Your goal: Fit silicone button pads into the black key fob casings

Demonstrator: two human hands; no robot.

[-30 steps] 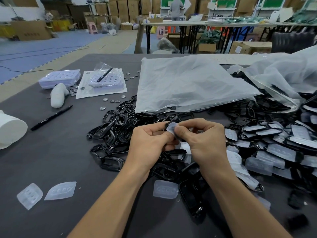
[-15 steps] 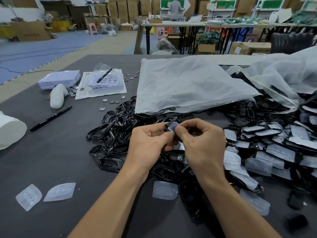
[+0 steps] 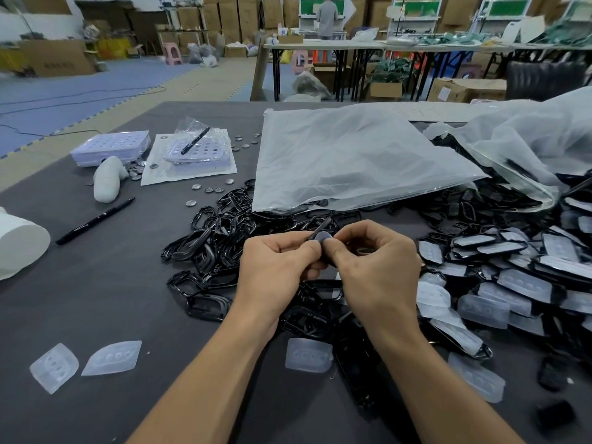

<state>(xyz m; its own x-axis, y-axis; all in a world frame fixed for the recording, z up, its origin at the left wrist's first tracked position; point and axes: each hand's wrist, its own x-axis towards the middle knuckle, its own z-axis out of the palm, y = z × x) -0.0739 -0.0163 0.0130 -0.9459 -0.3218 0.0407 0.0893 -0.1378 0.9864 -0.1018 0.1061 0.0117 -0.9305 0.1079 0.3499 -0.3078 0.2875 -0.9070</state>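
As our left hand point(image 3: 275, 264) and right hand point(image 3: 374, 267) pinch a casing point(image 3: 317, 230), we press its pad point(image 3: 321, 238) in. Soft, light silicone, we judge; grip edges.

Our left hand point(image 3: 275, 267) | our right hand point(image 3: 379, 267) | both curled, thumb tips meeting, pinching one pad point(image 3: 321, 237) between them

Translucent silicone pad point(image 3: 321, 237) lies against a black casing point(image 3: 322, 225), raised above heaped casings point(image 3: 224, 238).

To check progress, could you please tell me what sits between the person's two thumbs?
In the head view, a black casing with a pale silicone pad against it, pinched by the left hand and the right hand.
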